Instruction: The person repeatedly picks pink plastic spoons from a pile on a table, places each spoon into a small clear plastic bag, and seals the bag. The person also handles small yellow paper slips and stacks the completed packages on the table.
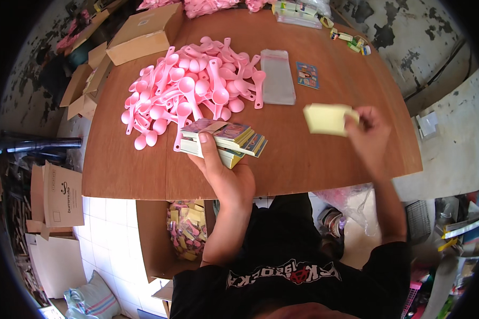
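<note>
My left hand (pixel 223 175) grips a thick stack of printed cards (pixel 226 133) in several bundles, the thumb pressed on top. A band seems to run round the upper bundle. To the right, my right hand (pixel 371 133) pinches a pale yellow card (pixel 327 118) above the table; both are smeared by motion. Beyond my left hand lies a large heap of pink spoons (pixel 191 87). A stack of clear plastic sleeves (pixel 278 80) lies right of the heap. Beside it rests a small blue printed card (pixel 307 75).
The brown wooden table (pixel 351 69) carries a cardboard box (pixel 143 34) at its far left. Pink bags (pixel 213 6) and small yellow-green rolled pieces (pixel 351 40) sit along the far edge. Below the near edge, an open carton (pixel 157 239) holds a bag of pink and yellow pieces (pixel 187 228).
</note>
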`<action>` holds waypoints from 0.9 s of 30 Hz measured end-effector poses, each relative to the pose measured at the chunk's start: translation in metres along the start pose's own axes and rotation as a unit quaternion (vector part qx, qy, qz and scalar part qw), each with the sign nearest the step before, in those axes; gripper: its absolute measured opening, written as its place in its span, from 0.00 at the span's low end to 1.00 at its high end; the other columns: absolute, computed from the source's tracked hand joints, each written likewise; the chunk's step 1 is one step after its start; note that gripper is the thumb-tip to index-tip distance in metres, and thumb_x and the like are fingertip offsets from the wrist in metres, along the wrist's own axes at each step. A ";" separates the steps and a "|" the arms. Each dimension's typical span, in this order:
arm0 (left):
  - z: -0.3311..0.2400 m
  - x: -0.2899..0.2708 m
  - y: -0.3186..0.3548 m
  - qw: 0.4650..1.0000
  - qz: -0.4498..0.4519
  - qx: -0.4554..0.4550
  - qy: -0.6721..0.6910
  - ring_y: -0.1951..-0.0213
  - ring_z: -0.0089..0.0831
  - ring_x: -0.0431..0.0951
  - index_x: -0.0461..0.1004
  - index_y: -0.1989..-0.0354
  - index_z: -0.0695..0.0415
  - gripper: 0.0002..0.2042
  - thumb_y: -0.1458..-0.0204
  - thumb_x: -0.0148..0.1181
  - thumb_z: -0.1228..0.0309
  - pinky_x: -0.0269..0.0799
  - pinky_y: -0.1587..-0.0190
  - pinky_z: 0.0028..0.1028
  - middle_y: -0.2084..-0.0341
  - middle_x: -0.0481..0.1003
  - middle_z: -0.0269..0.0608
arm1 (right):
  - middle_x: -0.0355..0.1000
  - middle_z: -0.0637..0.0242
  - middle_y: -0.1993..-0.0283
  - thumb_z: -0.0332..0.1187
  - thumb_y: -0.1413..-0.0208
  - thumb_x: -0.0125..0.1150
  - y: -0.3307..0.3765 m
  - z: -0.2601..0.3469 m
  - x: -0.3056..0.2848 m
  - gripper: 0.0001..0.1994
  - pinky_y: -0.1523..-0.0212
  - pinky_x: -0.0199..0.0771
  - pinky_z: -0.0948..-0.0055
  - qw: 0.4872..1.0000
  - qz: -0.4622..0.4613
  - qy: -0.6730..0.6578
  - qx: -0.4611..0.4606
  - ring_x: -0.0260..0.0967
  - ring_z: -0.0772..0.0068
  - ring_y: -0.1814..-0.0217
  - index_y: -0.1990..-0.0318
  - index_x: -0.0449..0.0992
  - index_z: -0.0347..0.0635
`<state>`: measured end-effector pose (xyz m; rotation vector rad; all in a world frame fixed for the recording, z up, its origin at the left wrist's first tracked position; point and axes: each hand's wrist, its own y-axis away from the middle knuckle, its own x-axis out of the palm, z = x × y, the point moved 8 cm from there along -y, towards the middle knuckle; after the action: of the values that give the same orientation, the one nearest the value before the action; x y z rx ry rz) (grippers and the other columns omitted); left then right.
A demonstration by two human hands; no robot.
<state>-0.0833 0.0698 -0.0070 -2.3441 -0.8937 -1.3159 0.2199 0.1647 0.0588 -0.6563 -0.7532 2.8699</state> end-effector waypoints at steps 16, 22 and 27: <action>0.065 0.031 0.017 0.976 0.128 -0.168 0.059 0.45 0.47 0.73 0.61 0.39 0.55 0.23 0.35 0.48 0.54 0.71 0.43 0.50 0.49 0.70 0.47 | 0.72 0.62 0.59 0.34 0.50 0.67 -0.078 -0.044 0.062 0.14 0.55 0.74 0.63 0.861 0.344 0.224 -0.300 0.72 0.57 0.56 0.57 0.74 0.38; 0.057 0.045 0.030 0.991 0.126 -0.026 -0.048 0.45 0.45 0.73 0.49 0.34 0.50 0.25 0.36 0.50 0.61 0.73 0.45 0.45 0.43 0.64 0.48 | 0.70 0.65 0.46 0.56 0.37 0.53 0.032 -0.028 0.101 0.29 0.47 0.72 0.65 0.800 0.428 -0.303 0.293 0.69 0.71 0.46 0.38 0.64 0.45; 0.049 0.049 0.036 0.962 0.201 0.064 -0.171 0.42 0.35 0.67 0.29 0.27 0.57 0.46 0.43 0.60 0.73 0.64 0.39 0.36 0.39 0.59 0.49 | 0.73 0.63 0.47 0.47 0.35 0.53 0.070 0.009 0.128 0.23 0.47 0.74 0.62 0.645 0.428 -0.472 0.421 0.72 0.69 0.46 0.41 0.67 0.38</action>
<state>-0.0087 0.0868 0.0091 -2.5137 -0.5237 -0.6876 0.1015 0.1253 -0.0170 0.9554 1.3173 3.6081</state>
